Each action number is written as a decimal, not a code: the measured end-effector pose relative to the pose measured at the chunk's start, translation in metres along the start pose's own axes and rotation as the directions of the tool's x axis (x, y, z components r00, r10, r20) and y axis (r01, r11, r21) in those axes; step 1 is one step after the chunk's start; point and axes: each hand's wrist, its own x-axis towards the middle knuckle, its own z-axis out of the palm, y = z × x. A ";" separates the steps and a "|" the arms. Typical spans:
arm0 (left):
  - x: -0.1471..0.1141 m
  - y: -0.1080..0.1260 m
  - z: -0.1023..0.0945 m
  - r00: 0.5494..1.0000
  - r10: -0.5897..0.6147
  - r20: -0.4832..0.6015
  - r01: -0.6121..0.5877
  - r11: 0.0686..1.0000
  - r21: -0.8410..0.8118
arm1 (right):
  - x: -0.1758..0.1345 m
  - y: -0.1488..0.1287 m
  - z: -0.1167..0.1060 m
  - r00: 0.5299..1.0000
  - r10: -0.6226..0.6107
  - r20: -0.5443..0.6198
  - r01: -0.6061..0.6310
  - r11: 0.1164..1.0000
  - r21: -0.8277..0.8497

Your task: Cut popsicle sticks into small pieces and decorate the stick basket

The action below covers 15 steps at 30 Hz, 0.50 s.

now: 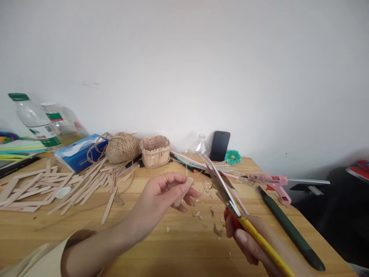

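Note:
Between the thumb and fingers of my left hand (165, 194) is a short piece of wooden craft stick (183, 191) with a rounded end. A ring is on one finger. My right hand (249, 240) grips a pair of scissors (227, 198) by its yellow and red handles; the blades are parted and point up toward the wall. The blades stand to the right of the stick piece, apart from it. Small wood chips (208, 187) and cut bits lie on the wooden table (144, 246) below and beyond the hands.
Craft sticks (95, 184) are heaped at left, near a twine ball (122, 148), tissue pack (77, 152) and bottles (40, 123). A small stick basket (155, 152) and phone (220, 145) stand behind. A pink glue gun (273, 182) and dark green cutter (292, 227) lie right.

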 end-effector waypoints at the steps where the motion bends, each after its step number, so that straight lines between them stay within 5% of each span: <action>1: 0.000 -0.001 -0.001 1.000 0.009 0.004 -0.009 1.000 0.002 | 0.000 -0.001 -0.002 1.000 -0.002 0.016 0.003 0.998 -0.058; 7: 0.005 -0.005 -0.005 1.000 0.016 -0.008 -0.016 1.000 0.012 | 0.011 -0.003 -0.005 1.000 0.005 -0.004 -0.006 0.953 -0.302; 15: 0.018 -0.013 -0.013 0.992 0.013 -0.125 -0.004 0.997 0.077 | 0.046 0.018 0.001 0.979 -0.146 -0.144 0.128 0.984 -0.122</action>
